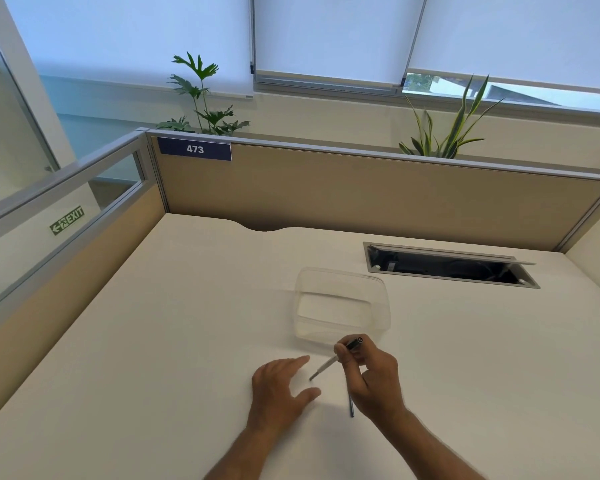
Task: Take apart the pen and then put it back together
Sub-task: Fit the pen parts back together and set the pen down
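Head view: your right hand [369, 372] is closed in a pinch around a slim pen section with a dark upper end and pale grey shaft [333, 360], held tilted above the cream-white desk [153, 341], its narrow tip pointing down and left toward your left hand. A second thin dark grey rod-like piece [351, 407] shows below the right hand, partly hidden by the palm; whether it is held or lying on the desk cannot be told, and which pen part it is cannot be told either. Your left hand [279, 386] is open, fingers spread and loosely curved, holding nothing, hovering or resting just beside the pen tip. A clear rectangular plastic container [342, 303] stands just beyond both hands and appears to hold nothing. Further back and to the right, a dark cable recess with a raised grey flap [451, 266] is open in the desk surface. Judgement: the pen looks to be in pieces, so you are mid-task. Risks from here: the lower rod may roll off unnoticed if it is loose, since your palm hides it; small parts such as a spring would be hard to find on this pale surface; anything flicked away could drop into the open recess.
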The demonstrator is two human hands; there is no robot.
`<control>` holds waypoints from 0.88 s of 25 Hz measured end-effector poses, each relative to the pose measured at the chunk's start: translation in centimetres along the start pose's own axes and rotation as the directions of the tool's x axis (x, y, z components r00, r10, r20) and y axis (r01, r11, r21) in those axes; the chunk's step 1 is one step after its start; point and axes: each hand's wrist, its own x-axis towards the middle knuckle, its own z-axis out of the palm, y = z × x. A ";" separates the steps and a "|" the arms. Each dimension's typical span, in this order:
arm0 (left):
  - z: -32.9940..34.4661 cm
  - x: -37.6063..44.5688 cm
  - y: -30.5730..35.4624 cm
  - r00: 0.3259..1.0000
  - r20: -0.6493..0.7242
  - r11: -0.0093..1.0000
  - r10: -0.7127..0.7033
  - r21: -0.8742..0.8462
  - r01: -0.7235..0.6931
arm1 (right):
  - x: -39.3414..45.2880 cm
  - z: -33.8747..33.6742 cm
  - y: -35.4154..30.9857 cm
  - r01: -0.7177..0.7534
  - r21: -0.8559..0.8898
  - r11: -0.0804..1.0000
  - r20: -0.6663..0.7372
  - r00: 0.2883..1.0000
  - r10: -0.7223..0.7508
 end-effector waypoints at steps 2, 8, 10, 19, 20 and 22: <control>0.2 0.2 1.2 0.998 -0.039 0.991 -0.055 -0.124 0.050 | 0.0 0.2 -0.3 0.006 0.009 1.000 -0.003 1.000 -0.006; 0.0 0.4 1.6 0.992 -0.073 0.979 -0.100 -0.183 0.086 | 0.4 -0.1 -1.2 -0.002 0.083 0.997 -0.041 0.999 0.005; -0.3 0.4 1.6 0.992 -0.080 0.978 -0.099 -0.189 0.083 | 0.8 -0.6 -1.5 -0.016 0.115 0.993 -0.089 0.996 0.026; -2.0 0.4 3.5 0.905 0.170 0.526 -0.389 -0.766 0.370 | 0.1 -1.9 1.4 -0.385 0.458 0.802 -0.134 0.862 0.490; -2.3 0.5 4.0 0.888 0.223 0.442 -0.402 -0.802 0.402 | -0.4 -1.9 1.6 -0.421 0.478 0.771 -0.103 0.845 0.524; -2.6 0.7 4.9 0.866 0.342 0.287 -0.365 -0.844 0.454 | -1.2 -1.6 2.0 -0.481 0.496 0.723 -0.040 0.819 0.573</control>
